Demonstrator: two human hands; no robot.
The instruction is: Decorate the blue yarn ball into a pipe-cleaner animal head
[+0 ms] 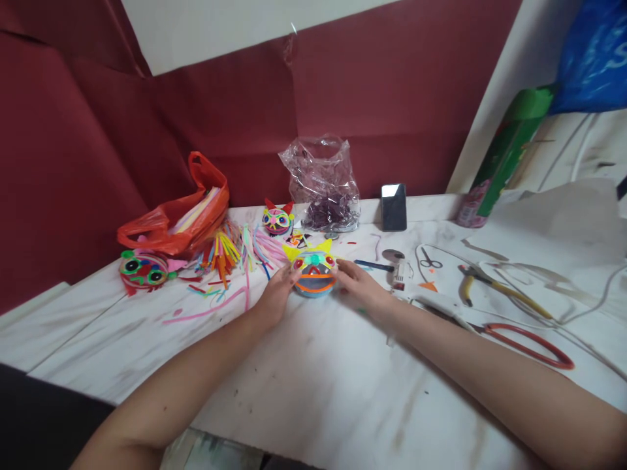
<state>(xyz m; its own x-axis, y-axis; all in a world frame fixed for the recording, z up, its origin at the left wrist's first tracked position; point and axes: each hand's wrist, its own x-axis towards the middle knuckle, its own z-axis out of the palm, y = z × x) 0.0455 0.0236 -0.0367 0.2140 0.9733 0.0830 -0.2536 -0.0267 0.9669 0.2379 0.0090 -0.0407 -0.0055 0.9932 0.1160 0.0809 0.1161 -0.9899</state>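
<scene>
Yellow pointed ears, red eyes, a green-blue nose and orange outlining on a pipe-cleaner animal head [314, 273], clasped upright between both hands near the middle of a white marble-patterned tabletop [304, 372], decorated side toward the camera. Left hand [280, 287] against one flank, fingers curled round the edge; right hand [360, 287] at the opposite flank, thumb and fingers bent inward onto it. Cannot tell how firmly pressed, nor whether resting on the tabletop or slightly lifted. Behind and a little to the left, a smaller red-eared animal head [277, 220]; farther left, a green-and-red animal head [144, 271] with big black eyes, just in front of a red plastic bag [208, 225], open at the top, with pale strips inside. Between that bag and the left hand, a fanned bundle of orange and yellow pipe cleaners [224, 258], next to a pink bundle [269, 248], plus a loose pink pipe cleaner [210, 312] lying nearer the front. At the back, a clear plastic bag [321, 171] with dark purple material at the bottom, and a black smartphone [394, 212] leaning upright. Out to the right, small scissors [428, 258], yellow-handled pliers [522, 300], and red-handled shears [491, 328] beside the right forearm. Farther back, a tilted green-and-pink can [509, 153] near a blue plastic bag [595, 59].
</scene>
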